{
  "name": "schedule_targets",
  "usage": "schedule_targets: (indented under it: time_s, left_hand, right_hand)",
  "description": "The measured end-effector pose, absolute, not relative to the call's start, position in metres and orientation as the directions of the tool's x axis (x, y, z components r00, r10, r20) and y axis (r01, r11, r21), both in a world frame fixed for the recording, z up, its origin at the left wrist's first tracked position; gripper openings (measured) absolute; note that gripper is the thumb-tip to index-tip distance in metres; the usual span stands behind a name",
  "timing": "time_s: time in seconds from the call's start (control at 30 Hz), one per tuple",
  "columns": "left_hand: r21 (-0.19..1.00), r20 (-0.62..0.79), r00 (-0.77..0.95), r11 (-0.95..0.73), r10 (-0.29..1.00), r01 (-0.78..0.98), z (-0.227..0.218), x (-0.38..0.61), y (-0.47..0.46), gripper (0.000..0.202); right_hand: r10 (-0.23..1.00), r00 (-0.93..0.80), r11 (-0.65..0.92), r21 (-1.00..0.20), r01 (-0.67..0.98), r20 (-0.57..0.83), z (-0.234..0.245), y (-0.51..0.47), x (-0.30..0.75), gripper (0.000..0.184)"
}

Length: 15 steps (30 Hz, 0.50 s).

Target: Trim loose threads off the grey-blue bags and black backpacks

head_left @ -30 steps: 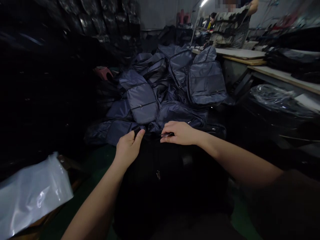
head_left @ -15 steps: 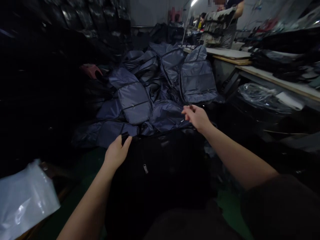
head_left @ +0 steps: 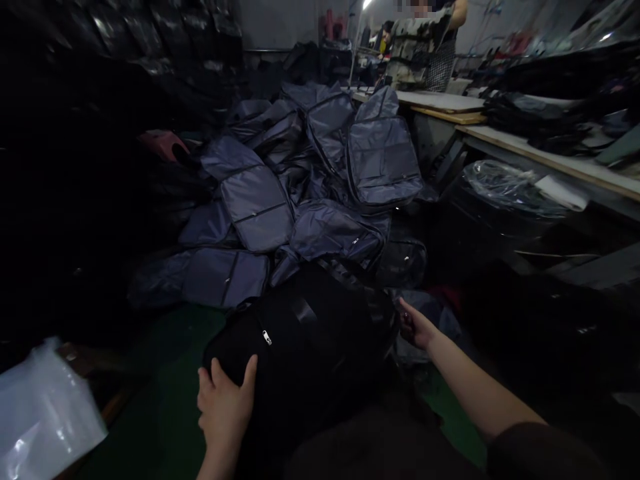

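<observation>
A black backpack lies in front of me with a silver zipper pull showing on its left side. My left hand rests flat on the bag's near left corner, fingers spread over the fabric. At the bag's right edge my right hand is closed, pinching the bag's side; what exactly it pinches is too dark to make out. Behind the bag rises a pile of several grey-blue backpacks.
A clear plastic bag lies at the lower left. Wooden worktables run along the right, with dark bags and plastic wrap on and under them. Another person stands at the far table. Dark stacked goods fill the left.
My right hand dropped from the pile down to the black bag's right edge. My left hand slid from the bag's top to its near left corner. The bag has turned, straps now up.
</observation>
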<state>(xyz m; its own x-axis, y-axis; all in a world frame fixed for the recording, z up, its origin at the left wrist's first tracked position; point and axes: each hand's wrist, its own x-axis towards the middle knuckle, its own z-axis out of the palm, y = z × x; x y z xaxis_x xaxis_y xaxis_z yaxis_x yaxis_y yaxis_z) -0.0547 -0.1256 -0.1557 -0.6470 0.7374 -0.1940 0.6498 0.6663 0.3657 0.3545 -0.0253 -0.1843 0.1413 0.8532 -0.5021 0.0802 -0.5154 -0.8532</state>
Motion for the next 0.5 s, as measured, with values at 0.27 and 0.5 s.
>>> schedule_targets:
  time_s: [0.27,0.5]
  left_hand:
    - [0.343,-0.078,-0.602,0.588,0.795,0.732,-0.152,-0.046,-0.139,0.092]
    - [0.345,0.003,-0.470,0.440,0.883,0.829,-0.146,-0.044,-0.129,0.084]
  right_hand:
    - [0.852,0.401,-0.258,-0.936,-0.238,-0.337,-0.139,0.034,0.358,0.044]
    - [0.911,0.318,0.164,-0.939,0.301,0.261,-0.064,-0.021,0.310,0.024]
